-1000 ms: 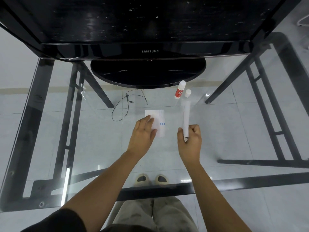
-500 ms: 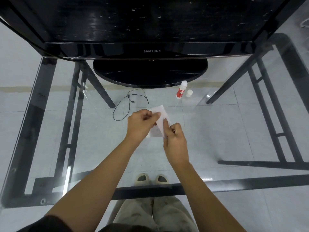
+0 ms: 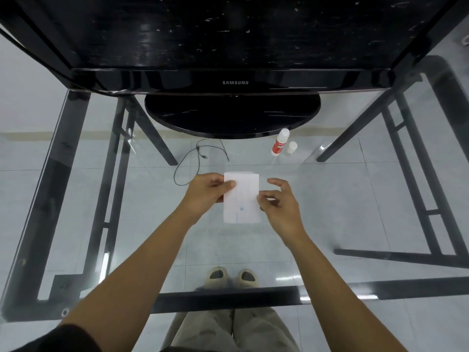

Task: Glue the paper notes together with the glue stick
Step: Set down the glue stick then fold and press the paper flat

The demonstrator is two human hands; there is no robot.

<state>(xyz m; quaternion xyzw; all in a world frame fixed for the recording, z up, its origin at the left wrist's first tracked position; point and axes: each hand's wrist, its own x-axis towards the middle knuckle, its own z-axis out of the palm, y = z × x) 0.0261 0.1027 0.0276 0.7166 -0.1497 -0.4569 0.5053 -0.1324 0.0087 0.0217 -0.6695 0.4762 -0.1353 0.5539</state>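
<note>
1. Paper notes (image 3: 241, 199): white, stacked as one upright rectangle with faint blue print low on the top sheet. They sit at the centre of the glass table (image 3: 355, 204), between both hands. Cannot tell whether they lie on the glass or are held just above it.
2. Left hand (image 3: 206, 191), at the notes' 9 o'clock: thumb laid over the top-left edge, the other fingers curled underneath. It pinches the paper there.
3. Right hand (image 3: 278, 203), at the notes' 3 o'clock: thumb tip and a curled finger meet on the right edge, a light pinch as far as I can see. The index finger is lifted and half straight, clear of the paper.
4. Glue stick (image 3: 280, 144): white body with a red label, at 1 o'clock from the notes and well apart from both hands. It stands just in front of the monitor base (image 3: 232, 115).
5. White cap (image 3: 292, 147): stands on the glass just beside the glue stick, at its 3 o'clock, not touching it.
6. Black monitor (image 3: 234, 41): fills the 12 o'clock side, screen dark.
7. Thin black cable (image 3: 189, 163): looped at 11 o'clock from the notes.
8. Seen through the glass at 6 o'clock: pale slippers (image 3: 231, 276) on a tiled floor.
</note>
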